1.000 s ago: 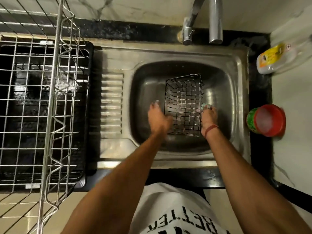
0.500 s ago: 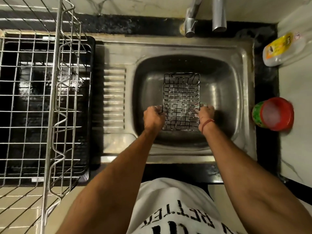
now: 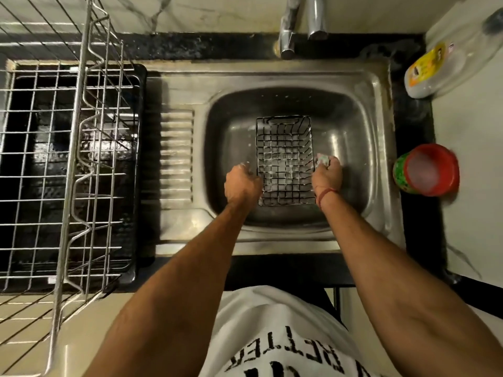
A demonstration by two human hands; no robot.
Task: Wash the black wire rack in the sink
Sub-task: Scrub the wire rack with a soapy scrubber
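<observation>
Black wire rack (image 3: pixel 284 160) is stood in the sink (image 3: pixel 378 148) basin, gripped at its left edge by the curled left hand (image 3: pixel 243 183). A scrubber (image 3: pixel 323 160) is pinched in the right hand (image 3: pixel 327 176) against the right edge. Scrubbing is best done wire by wire, the rack being kept steadied.

- Home kitchen, pretty clearly
- steel sink (image 3: pixel 381 148) with a ribbed drainboard (image 3: pixel 177 156), set in a black counter (image 3: pixel 217 47)
- tap (image 3: pixel 288 31) sticking out over the basin from a marble-looking wall (image 3: pixel 190 12)
- big wire dish drainer (image 3: pixel 68 159) on a black tray (image 3: pixel 140 172) to the left
- dish soap bottle (image 3: pixel 424 69) and a red-rimmed tub (image 3: pixel 427 168) parked on the right
- small rack (image 3: pixel 285 159) sitting in the basin, all sudsy
</observation>
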